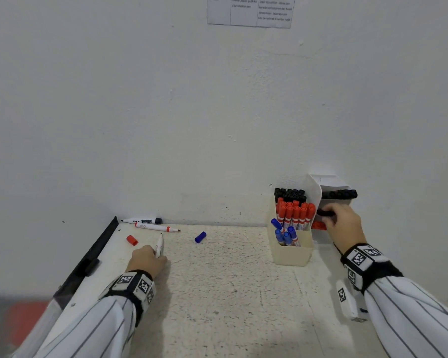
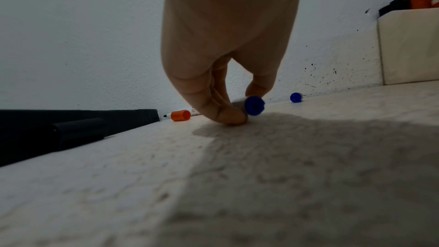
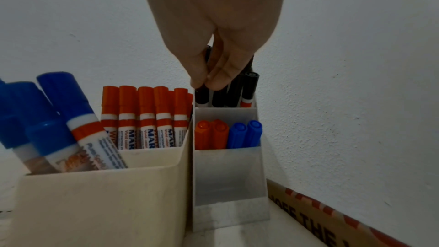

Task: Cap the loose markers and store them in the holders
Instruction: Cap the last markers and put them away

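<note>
Hands at work on a speckled white table (image 1: 230, 293) set against a white wall. Lower left of the head view: the left hand (image 1: 146, 259) rests on the table with thumb and fingers pinched around an uncapped white marker (image 1: 160, 244), whose bare tip points toward the wall. The left wrist view shows this marker's blue rear end (image 2: 254, 105) between the thumb and fingertips (image 2: 234, 116), which touch the table. Just beyond the hand lie a loose red cap (image 1: 132, 240) to its left and a loose blue cap (image 1: 200, 237) to its right, well apart from each other. Against the wall, at the left of the frame, two further markers lie side by side: a black marker (image 1: 142, 220) and, just in front of it, an uncapped red marker (image 1: 157, 227).

Right of the head view: a cream holder (image 1: 291, 250) stands near the wall, filled with capped black, red and blue markers upright or leaning. Touching its right side stands a tiered white holder (image 3: 228, 176); the right wrist view shows red and blue capped markers in its middle tier and black ones in its rear tier. The right hand (image 1: 343, 226) hovers over the tiered holder, fingers curled and pinching a black capped marker (image 1: 326, 213) at the rear tier.
</note>
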